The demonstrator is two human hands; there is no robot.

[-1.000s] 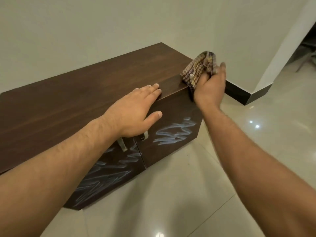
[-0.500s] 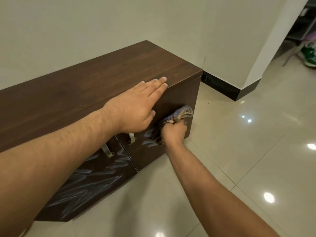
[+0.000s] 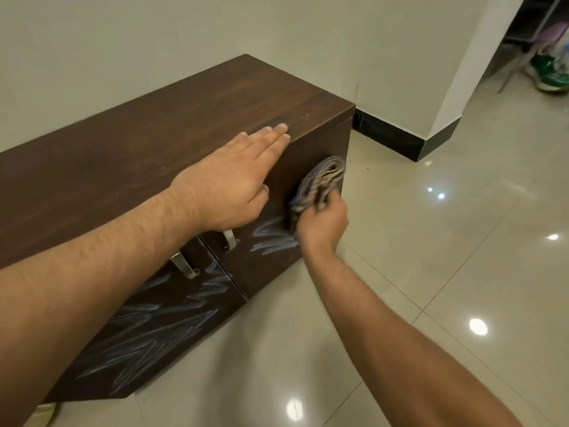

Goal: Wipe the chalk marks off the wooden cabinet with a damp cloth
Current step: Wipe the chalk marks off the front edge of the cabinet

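A low dark wooden cabinet stands against the wall, with two front doors and metal handles. White chalk marks streak the right door, and more chalk scribbles cover the left door. My left hand lies flat on the cabinet's top near its front edge, fingers together. My right hand grips a bunched checked cloth and presses it against the upper right part of the right door, just above the chalk marks.
Glossy beige floor tiles spread to the right and front. A wall corner with black skirting stands behind the cabinet's right end. Green shoes and a rack sit at the far upper right.
My right hand carried the cloth from the cabinet's top right corner down onto the right door, then slid it up and right. The left hand stayed on top.
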